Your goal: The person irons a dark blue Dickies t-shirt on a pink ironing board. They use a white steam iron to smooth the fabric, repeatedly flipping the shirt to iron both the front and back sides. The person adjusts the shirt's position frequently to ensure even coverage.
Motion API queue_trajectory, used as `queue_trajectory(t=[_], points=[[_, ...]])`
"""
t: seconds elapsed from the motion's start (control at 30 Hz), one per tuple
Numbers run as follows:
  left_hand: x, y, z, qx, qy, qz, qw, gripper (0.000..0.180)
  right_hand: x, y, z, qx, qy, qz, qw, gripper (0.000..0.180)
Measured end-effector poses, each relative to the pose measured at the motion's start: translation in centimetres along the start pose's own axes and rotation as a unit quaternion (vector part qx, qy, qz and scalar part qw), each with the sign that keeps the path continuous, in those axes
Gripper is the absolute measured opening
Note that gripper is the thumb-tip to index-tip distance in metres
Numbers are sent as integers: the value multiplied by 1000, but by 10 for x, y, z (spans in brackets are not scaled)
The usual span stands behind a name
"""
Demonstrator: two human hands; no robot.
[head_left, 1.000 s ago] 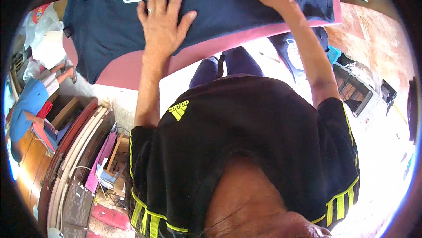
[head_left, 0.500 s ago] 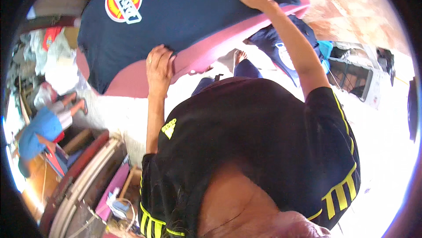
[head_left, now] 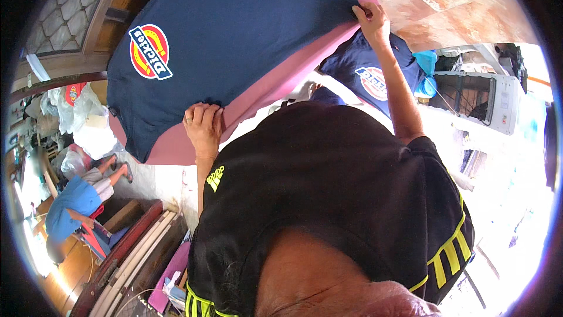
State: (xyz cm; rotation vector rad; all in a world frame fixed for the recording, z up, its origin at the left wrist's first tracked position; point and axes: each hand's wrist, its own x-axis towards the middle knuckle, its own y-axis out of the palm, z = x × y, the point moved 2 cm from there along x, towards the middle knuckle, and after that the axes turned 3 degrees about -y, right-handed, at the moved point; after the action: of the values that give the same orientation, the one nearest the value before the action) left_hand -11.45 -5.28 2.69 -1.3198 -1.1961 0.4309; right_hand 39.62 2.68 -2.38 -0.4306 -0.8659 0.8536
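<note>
Grip, left: the left hand (head_left: 203, 123) has its fingers curled closed on the near edge of the navy shirt (head_left: 246, 41).
Grip, right: the right hand (head_left: 373, 24) pinches that edge near its right end.
Navy shirt: spread over the pink cloth (head_left: 261, 97), round print (head_left: 149, 51) facing up.
Progress: spreading looks mostly done; the near edge, in both hands, seems not yet settled.
Count: two hands, one pink cloth, two shirts, the second shirt (head_left: 346, 59) at right; one other person (head_left: 73, 203), left.

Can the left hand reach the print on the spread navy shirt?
Likely yes: the left hand is at the near edge of the navy shirt, and nothing lies between it and the print.
</note>
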Motion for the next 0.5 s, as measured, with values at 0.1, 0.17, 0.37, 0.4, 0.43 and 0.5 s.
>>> queue_trajectory(t=[0.1,0.17,0.37,0.4,0.43,0.5], points=[[0,2,-1,38,-47,20,998,8,8,-2,7,82,47,-7,995,26],[1,4,4,-26,-77,27,996,5,14,-5,6,135,125,15,983,28],[18,-3,11,-172,-168,7,971,9,33,-2,-31,111,63,84,988,28],[17,-3,13,-174,-184,8,967,10,37,3,-23,113,19,77,990,27],[16,-1,15,-176,-200,9,964,11,36,2,-19,89,46,85,991,26],[17,1,16,-182,-229,3,956,13,43,4,-17,102,48,106,988,25]])
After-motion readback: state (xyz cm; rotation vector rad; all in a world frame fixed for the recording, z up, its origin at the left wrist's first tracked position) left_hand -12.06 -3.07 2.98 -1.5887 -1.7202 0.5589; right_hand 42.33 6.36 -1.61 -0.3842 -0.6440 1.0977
